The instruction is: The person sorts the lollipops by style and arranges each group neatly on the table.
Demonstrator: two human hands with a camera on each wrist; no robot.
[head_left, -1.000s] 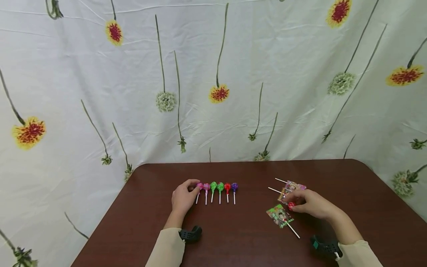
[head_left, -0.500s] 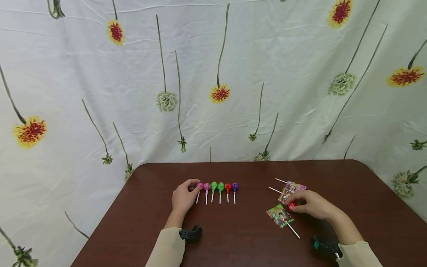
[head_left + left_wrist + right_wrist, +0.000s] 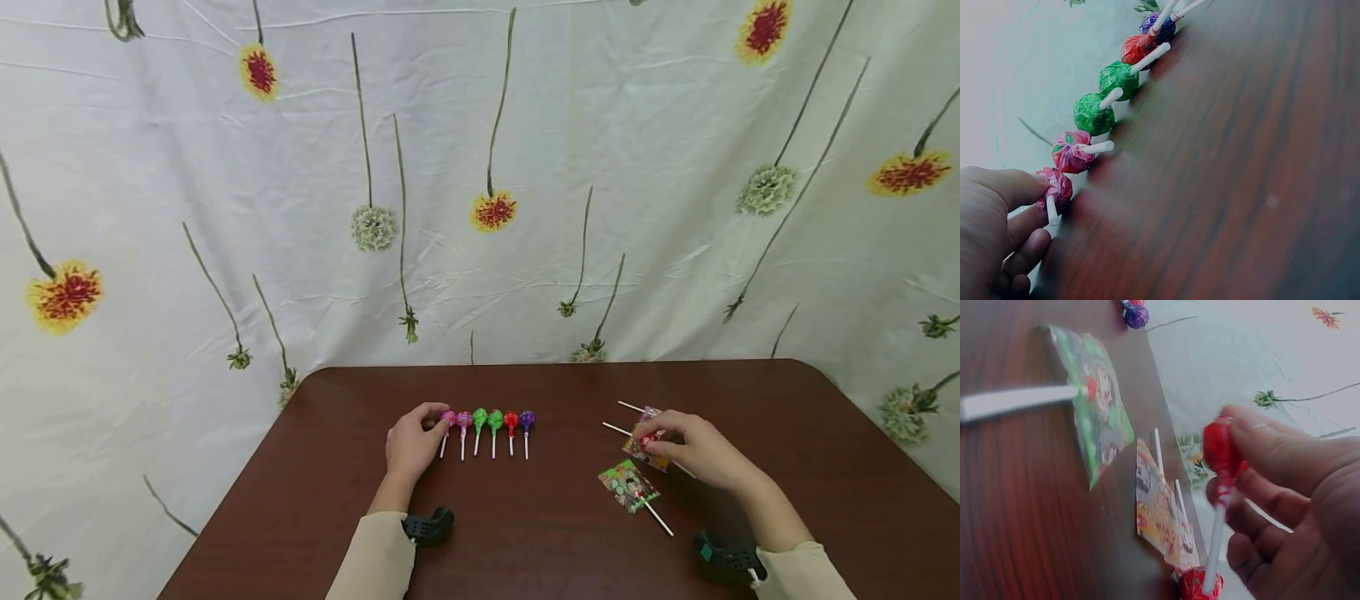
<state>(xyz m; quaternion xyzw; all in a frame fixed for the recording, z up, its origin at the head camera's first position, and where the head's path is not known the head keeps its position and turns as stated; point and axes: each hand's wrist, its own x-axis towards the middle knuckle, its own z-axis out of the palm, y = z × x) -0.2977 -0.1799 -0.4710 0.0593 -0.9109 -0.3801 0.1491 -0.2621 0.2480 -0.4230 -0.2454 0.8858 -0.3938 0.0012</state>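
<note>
In the head view, my left hand [image 3: 408,442] is at the left end of a row of lollipops. Its thumb and fingers pinch a pink lollipop [image 3: 1057,190] by the wrapped head. Beside that come a second pink lollipop [image 3: 1072,152], two green lollipops [image 3: 1093,114], a red lollipop [image 3: 1138,50] and a purple lollipop [image 3: 527,418]. My right hand [image 3: 705,454] pinches another red lollipop [image 3: 1219,447] by its head, its white stick pointing back toward the wrist. Flat-packet lollipops lie close by that hand, which partly hides them in the head view.
A green flat-packet lollipop [image 3: 626,483] lies nearer me than the right hand. Orange [image 3: 1157,506] and pink-purple [image 3: 1188,544] packets overlap farther back. Another red-wrapped ball [image 3: 1197,584] shows below them. The brown table [image 3: 555,533] ends at a flower-printed cloth [image 3: 540,283].
My right hand has risen and shifted slightly away from me with the red lollipop, now over the orange packet. The left hand and the row have stayed put.
</note>
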